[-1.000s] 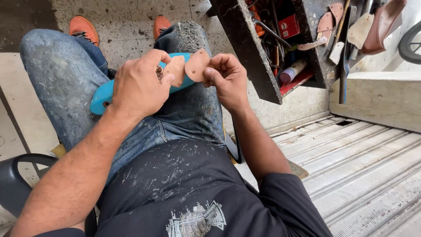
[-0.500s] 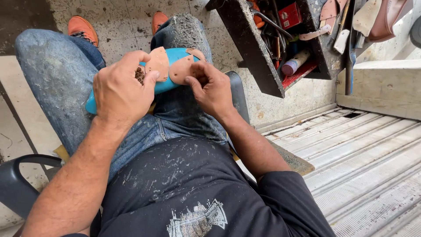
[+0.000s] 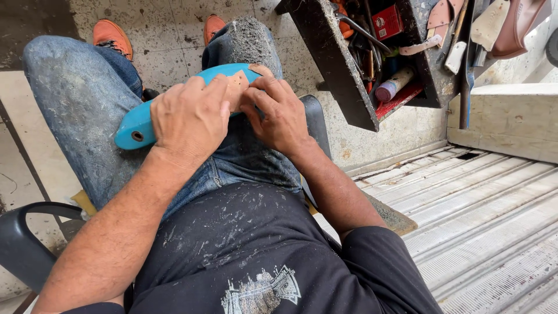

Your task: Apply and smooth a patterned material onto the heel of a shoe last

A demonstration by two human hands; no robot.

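Resting across the lap now, lower than a moment ago, the turquoise shoe last [image 3: 139, 125] is gripped by the left hand [image 3: 189, 119]; the right hand [image 3: 279, 113] pinches a tan leather piece [image 3: 237, 87] onto it, apparently fitting it.

A turquoise shoe last [image 3: 139, 125] lies on faded blue jeans [image 3: 75, 99], beside orange shoes [image 3: 112, 38] and a dark toolbox [image 3: 343, 64].

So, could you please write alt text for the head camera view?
Seated person's left hand and right hand press a tan piece onto a blue shoe last on their jeans-clad lap. A dark tool box stands to the right.
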